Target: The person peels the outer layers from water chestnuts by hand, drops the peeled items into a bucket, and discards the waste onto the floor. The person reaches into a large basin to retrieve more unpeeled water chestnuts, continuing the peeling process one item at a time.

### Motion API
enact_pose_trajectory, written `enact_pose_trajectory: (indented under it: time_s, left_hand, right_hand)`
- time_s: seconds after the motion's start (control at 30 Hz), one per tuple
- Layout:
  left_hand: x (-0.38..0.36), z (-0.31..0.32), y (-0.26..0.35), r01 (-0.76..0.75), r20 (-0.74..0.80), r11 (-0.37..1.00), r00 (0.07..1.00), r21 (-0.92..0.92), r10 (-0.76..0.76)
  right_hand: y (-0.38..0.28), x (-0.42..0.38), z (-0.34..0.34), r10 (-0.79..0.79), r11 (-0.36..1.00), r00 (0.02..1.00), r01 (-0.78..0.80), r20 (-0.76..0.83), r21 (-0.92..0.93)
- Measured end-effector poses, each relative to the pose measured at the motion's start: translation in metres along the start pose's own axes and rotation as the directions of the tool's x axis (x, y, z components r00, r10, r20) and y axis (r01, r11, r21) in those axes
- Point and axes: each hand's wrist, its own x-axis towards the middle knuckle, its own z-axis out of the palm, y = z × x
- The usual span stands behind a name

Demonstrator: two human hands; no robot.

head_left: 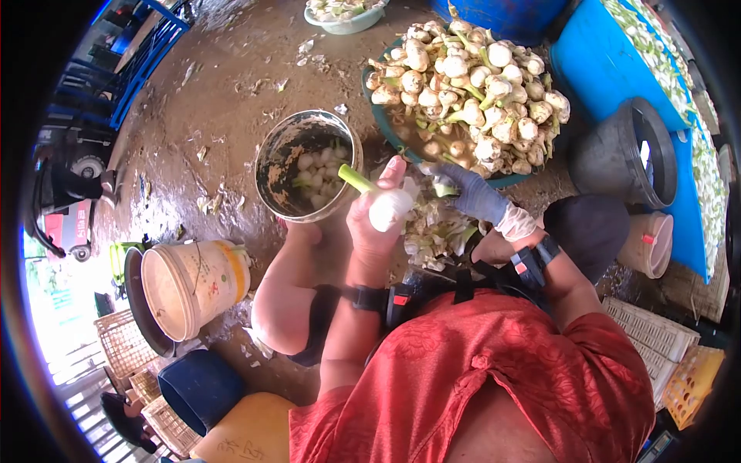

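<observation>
My left hand (369, 224), bare, is closed around a smooth white garlic bulb (390, 210) with a short green stem pointing up and left. Close beside it on the right, my right hand (472, 191) wears a bluish-grey glove, its fingers curled over a pale greenish-white scrap of garlic skin (444, 187). Loose peelings (434, 239) are heaped on the ground below both hands. Peeled white bulbs (315, 171) lie inside a round bucket (355, 150) left of my hands. Beyond my right hand, unpeeled, soil-stained garlic (475, 89) is piled in a wide green basin (378, 116).
A white bucket (202, 285) lies tipped at the left. A black bucket (617, 158) and a blue sheet (617, 58) are at the right. A blue tub (202, 390) and a yellow container (251, 432) stand behind left. Scraps litter the wet floor (208, 116).
</observation>
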Motion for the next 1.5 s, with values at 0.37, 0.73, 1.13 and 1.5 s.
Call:
enact_pose_trajectory:
  time_s: [0.37,0.73,1.13,1.5]
  left_hand:
    - [0.000,-0.004,-0.007,0.134,-0.018,0.973,0.990,-0.187,-0.140]
    - [0.000,-0.003,0.007,0.042,-0.040,0.999,0.998,-0.012,-0.042]
    - [-0.009,0.007,-0.008,0.025,-0.032,0.790,0.999,0.612,-0.008]
    - [0.000,0.000,-0.011,0.059,-0.062,0.998,0.996,-0.032,-0.061]
  right_hand:
    - [-0.061,0.016,-0.003,-0.042,0.932,0.990,0.089,-0.137,0.350]
    - [-0.027,-0.003,-0.004,0.270,0.885,0.908,-0.103,0.321,-0.454]
    - [-0.061,0.012,-0.013,-0.014,0.983,1.000,0.016,0.010,-0.180]
    - [-0.038,-0.001,0.007,0.251,0.953,0.919,-0.180,0.305,-0.243]
